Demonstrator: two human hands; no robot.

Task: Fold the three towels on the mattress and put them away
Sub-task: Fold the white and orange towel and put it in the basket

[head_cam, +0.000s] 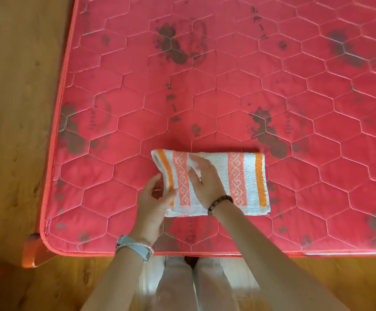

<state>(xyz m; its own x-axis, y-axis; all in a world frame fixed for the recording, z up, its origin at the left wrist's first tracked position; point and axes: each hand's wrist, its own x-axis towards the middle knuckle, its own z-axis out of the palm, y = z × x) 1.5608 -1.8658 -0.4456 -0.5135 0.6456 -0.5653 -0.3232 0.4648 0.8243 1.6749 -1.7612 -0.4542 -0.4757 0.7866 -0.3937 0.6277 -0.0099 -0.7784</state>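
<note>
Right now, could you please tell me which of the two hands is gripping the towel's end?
The left hand, wearing the pale blue watch, grips the left end of the towel; the right hand, with the bead bracelet, lies flat on top.

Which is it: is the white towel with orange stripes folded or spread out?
Folded. The white terry towel with orange stripes shows a doubled left edge, pinched by the left hand; the right hand rests on top.
</note>
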